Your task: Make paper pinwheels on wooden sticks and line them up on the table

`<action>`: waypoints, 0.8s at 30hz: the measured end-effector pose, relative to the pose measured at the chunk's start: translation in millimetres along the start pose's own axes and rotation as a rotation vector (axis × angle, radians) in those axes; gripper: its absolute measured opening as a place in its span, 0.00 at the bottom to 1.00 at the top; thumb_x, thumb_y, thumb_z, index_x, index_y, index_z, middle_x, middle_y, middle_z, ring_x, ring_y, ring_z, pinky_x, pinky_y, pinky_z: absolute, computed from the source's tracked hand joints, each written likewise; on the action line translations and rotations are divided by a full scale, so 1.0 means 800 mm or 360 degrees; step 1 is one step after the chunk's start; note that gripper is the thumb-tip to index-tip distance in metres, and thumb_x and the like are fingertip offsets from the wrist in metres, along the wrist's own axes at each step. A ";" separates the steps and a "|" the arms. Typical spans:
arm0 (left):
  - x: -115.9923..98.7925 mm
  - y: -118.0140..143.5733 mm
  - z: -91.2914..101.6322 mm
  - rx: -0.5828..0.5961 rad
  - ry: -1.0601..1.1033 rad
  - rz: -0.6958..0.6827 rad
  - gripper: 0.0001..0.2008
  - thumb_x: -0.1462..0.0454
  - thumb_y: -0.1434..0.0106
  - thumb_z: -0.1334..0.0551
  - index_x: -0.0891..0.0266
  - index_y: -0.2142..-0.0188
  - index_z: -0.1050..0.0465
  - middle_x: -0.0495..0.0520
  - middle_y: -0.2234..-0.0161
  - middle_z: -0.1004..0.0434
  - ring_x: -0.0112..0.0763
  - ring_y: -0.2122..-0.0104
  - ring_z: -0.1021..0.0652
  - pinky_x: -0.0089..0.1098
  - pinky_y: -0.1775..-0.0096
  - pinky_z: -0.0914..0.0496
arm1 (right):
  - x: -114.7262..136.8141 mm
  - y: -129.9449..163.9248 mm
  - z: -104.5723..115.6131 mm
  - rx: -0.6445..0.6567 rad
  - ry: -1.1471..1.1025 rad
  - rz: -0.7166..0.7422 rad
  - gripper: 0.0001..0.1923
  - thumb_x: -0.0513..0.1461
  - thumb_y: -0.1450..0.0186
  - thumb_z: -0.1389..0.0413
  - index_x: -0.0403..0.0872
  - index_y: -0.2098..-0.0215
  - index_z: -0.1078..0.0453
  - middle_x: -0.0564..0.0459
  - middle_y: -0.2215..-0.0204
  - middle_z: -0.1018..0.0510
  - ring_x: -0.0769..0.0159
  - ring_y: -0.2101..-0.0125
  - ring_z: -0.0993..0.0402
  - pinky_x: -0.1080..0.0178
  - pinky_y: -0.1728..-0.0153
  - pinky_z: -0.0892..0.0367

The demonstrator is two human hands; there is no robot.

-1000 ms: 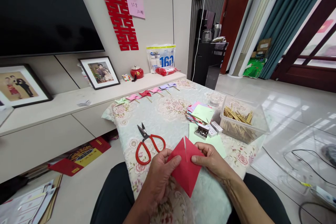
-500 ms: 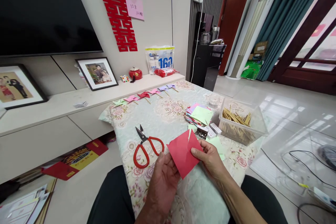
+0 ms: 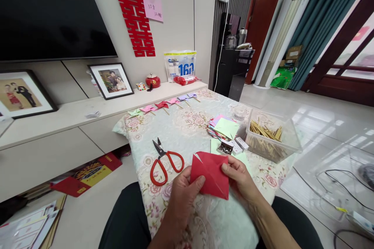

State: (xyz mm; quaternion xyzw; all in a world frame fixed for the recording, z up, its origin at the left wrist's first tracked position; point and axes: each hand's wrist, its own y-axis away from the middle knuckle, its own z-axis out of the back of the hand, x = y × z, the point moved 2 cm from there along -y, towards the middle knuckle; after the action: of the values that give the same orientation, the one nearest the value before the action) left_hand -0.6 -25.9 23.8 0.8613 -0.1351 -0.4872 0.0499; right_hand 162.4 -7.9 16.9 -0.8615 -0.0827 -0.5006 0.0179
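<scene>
A square of red paper [image 3: 210, 174], slit in from its corners, is held between both hands above the near part of the table. My left hand [image 3: 187, 192] pinches its left edge, thumb on top. On the right edge, my right hand [image 3: 238, 173] grips the sheet with the thumb in front and the fingers behind. Red-handled scissors [image 3: 163, 159] lie to the left with their blades slightly apart. Beyond the sheet are a small open box of metal pins [image 3: 225, 148] and a stack of coloured paper squares [image 3: 226, 127].
A clear plastic bin [image 3: 270, 140] of thin sticks stands at the table's right. Finished paper pinwheels [image 3: 161, 105] line the far edge. White small boxes [image 3: 241, 144] lie beside the pins. Framed photos [image 3: 112, 80] stand on the cabinet behind.
The red paper has been turned, so its edges now lie nearly level. My left hand has gone from supporting it underneath to pinching it with the thumb on top.
</scene>
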 end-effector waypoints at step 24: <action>-0.025 0.003 0.026 0.0351 -0.0079 0.0214 0.26 0.56 0.41 0.30 0.65 0.45 0.26 0.64 0.56 0.16 0.47 0.57 0.18 0.38 0.56 0.25 | 0.004 -0.002 -0.005 -0.0162 0.0225 -0.0103 0.18 0.48 0.51 0.26 0.44 0.76 0.25 0.59 0.84 0.26 0.76 0.82 0.39 0.70 0.78 0.48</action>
State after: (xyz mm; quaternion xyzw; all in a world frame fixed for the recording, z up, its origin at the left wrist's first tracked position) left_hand -28.7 -21.6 29.5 0.8383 -0.2467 -0.4859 -0.0160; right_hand 160.4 -6.7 21.2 -0.8207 -0.0834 -0.5641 -0.0363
